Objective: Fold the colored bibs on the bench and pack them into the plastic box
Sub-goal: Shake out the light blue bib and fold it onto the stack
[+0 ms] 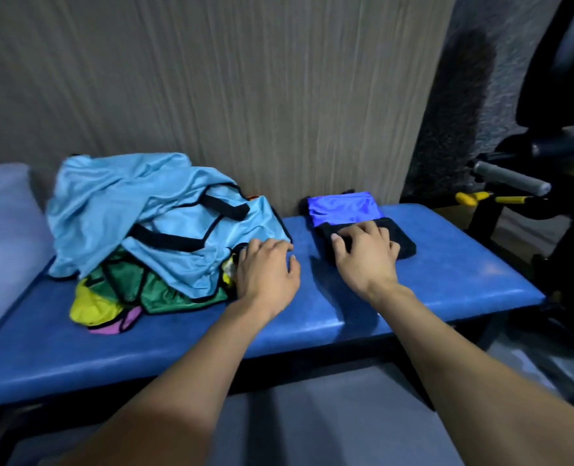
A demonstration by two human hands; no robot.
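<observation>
Left hand (267,269) lay flat, fingers relaxed, on the bench (346,317) touching the light blue bib (151,210) topping the pile at 9 o'clock. Right hand (368,253) pressed, fingers spread, on the folded blue bib (344,205) at 1 o'clock.

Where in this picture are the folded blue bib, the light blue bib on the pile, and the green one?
folded blue bib (342,205), head view, on its shiny blue upper panel.
light blue bib (164,203), head view, on the crumpled top of the pile.
green bib (164,290), head view, on the fabric showing under the pile.
</observation>
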